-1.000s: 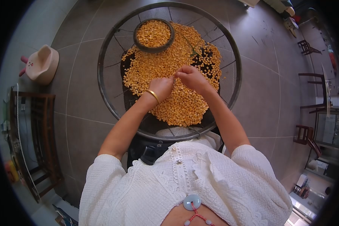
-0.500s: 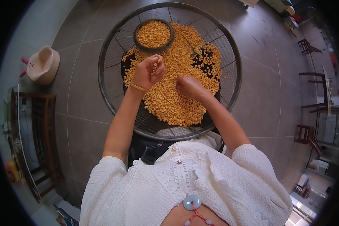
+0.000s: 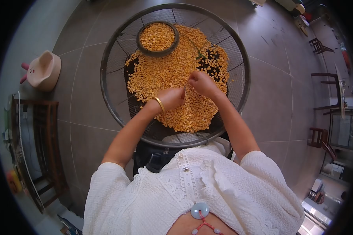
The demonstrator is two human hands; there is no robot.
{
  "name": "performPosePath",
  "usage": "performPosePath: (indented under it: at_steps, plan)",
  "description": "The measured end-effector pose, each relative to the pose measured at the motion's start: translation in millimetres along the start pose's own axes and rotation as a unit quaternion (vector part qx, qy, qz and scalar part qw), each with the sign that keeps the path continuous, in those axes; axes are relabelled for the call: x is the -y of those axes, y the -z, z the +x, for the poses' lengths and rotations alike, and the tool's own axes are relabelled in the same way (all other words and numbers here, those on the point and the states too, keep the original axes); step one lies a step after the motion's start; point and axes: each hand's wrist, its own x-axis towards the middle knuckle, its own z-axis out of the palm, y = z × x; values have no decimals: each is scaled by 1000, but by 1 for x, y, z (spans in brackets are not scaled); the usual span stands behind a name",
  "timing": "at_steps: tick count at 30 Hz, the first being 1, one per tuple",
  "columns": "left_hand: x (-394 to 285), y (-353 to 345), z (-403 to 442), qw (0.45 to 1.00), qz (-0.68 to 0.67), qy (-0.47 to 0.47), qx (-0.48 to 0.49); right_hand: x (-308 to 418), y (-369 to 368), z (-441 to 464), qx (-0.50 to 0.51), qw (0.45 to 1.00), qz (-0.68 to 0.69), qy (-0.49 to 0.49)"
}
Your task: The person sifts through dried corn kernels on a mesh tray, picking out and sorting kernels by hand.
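Note:
My left hand point(image 3: 171, 98), with a gold bangle at the wrist, is closed low over loose yellow kernels point(image 3: 161, 72); what it grips is hidden. Just to its right, my right hand point(image 3: 202, 83) is pinched closed, its fingertips close to the left hand's; anything between them is too small to tell. The kernels lie spread on dark material inside a large round mesh sieve point(image 3: 246, 74). Near the sieve's far left side stands a dark round bowl point(image 3: 177, 39) filled with kernels. A thin green strand point(image 3: 200, 53) lies on the pile right of the bowl.
The sieve rests over my lap, above a grey tiled floor point(image 3: 272, 94). A pink and white child's seat point(image 3: 46, 70) stands at the left, above a dark wooden chair point(image 3: 47, 145). More wooden chairs point(image 3: 325, 92) are at the right edge.
My left hand was raised and turned up with kernels in its fingers; it has come down beside my right hand, which has shifted slightly. The sieve and bowl have moved slightly.

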Motion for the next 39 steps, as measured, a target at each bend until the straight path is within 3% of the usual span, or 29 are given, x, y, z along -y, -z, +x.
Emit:
performPosePath:
  at_steps: [5,7,12,14,15,16,17,20,22,24,25,27,28,29,31,32,33,34,36,37,39]
  plan:
    - [-14,-6,-9,994,106,9,-12,2,0,0,2,1000,-1,15]
    - [-4,-2,-4,999,1,-9,-52,1,-4,2,-8,999,32,43]
    - [1,15,0,984,-96,4,-150,8,-11,-2,-4,998,5,57]
    - [6,23,1,945,-222,11,-238,12,-16,-5,6,997,1,72]
    - [5,30,-1,946,-220,11,-239,14,-18,-8,65,995,-11,76]
    - [5,36,-5,904,-356,28,-235,16,-21,-11,123,989,-22,81]
    - [4,42,-8,843,-485,45,-228,12,-31,-10,98,978,-98,157]
    - [-2,47,-22,801,-555,62,-213,23,-36,-17,91,963,-196,163]
    - [1,39,-22,808,-542,77,-218,23,-36,-14,100,966,-192,142]
    - [3,35,-22,797,-563,89,-202,13,-35,-9,58,983,-68,161]
    - [4,36,-22,796,-563,89,-203,11,-33,-6,58,983,-68,162]
    - [6,37,-23,766,-612,61,-187,13,-26,-4,78,984,99,126]
    - [7,38,-23,766,-612,60,-188,15,-19,-6,77,984,98,127]
    - [8,39,-22,754,-629,53,-182,16,-10,-8,136,949,274,74]
    - [12,38,-19,742,-645,46,-177,18,0,-12,193,816,545,6]
    - [14,38,-17,780,-594,61,-185,16,2,-12,194,817,544,7]
    - [17,36,-15,815,-541,75,-193,15,5,-12,195,763,617,9]
    - [24,28,-11,815,-541,75,-195,16,9,-12,195,702,685,10]
    - [26,13,-6,932,-244,-9,-266,19,12,-12,180,702,689,2]
    - [23,10,-10,932,-244,-10,-268,17,11,-10,177,682,709,-4]
    - [15,5,-18,974,35,53,-218,12,7,-5,164,663,730,-5]
